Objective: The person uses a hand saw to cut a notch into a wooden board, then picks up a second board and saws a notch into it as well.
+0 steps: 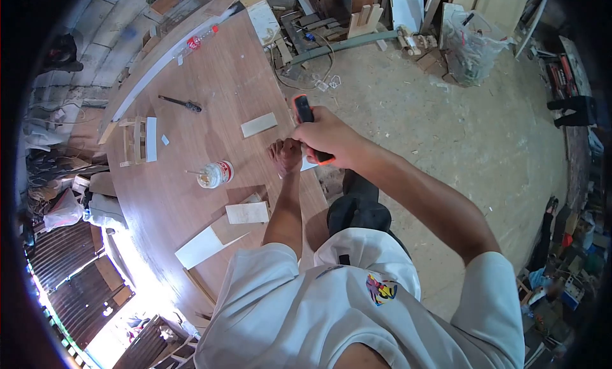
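Note:
My right hand (326, 136) is wrapped round a black and orange tool (304, 109), which I hold over the table's right edge. Close beside it, my left hand (285, 157) rests at the edge with its fingers curled; what they hold, if anything, is hidden. A white piece (308, 164) shows partly between and beyond my hands. A pale wooden block (259, 125) lies just above my left hand on the brown table (242, 69). Nearer to my body are another pale block (247, 213) and a white-faced board (199, 247).
A jar with a stick in it (215, 174) stands left of my hands. Farther off are a black tool (180, 103), a small wooden frame (135, 141) and a bottle with a red label (194, 43). A plastic bag (475, 47) and wood scraps stand on the floor.

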`<state>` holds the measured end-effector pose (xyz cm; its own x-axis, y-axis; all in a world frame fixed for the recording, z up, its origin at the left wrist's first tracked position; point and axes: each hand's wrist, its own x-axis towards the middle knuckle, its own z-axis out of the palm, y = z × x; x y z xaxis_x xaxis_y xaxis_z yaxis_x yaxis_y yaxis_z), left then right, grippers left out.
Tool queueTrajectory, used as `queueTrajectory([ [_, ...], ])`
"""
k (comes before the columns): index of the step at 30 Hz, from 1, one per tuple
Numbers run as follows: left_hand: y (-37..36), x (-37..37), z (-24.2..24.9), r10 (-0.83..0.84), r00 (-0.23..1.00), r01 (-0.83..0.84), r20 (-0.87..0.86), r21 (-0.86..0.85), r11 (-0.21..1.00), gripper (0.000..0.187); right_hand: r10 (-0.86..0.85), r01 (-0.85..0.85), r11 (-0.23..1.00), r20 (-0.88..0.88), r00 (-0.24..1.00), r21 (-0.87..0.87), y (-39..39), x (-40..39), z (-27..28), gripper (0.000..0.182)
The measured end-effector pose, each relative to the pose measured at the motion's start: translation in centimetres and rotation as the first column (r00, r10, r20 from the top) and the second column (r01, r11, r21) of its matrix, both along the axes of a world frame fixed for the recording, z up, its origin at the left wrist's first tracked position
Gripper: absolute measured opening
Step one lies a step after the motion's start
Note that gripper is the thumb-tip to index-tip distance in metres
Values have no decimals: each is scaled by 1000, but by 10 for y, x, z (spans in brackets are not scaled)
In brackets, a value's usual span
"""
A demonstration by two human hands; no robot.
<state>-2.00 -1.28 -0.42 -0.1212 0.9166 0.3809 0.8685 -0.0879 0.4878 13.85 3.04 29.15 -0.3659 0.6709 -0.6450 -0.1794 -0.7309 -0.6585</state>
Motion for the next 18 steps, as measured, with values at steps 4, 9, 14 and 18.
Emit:
queueTrajectory([
  [4, 2, -1, 9, -14, 997, 19, -75, 71, 997, 12, -16, 17, 999, 50, 999, -30, -9, 4, 10, 13],
  [9, -1, 1, 19, -8, 996, 14, -87, 70, 997, 11, -18, 20, 999, 68, 998, -31, -7, -4, 10, 12],
  [14, -1, 5, 23, 22, 991, -25, -133, -24, 999, 10, -53, 58, 997, 87, 995, -46, 14, -6, 11, 12],
  [18, 0, 3, 15, 27, 995, -35, -95, -88, 996, 7, -14, 22, 997, 98, 995, -78, 36, -9, 3, 13],
])
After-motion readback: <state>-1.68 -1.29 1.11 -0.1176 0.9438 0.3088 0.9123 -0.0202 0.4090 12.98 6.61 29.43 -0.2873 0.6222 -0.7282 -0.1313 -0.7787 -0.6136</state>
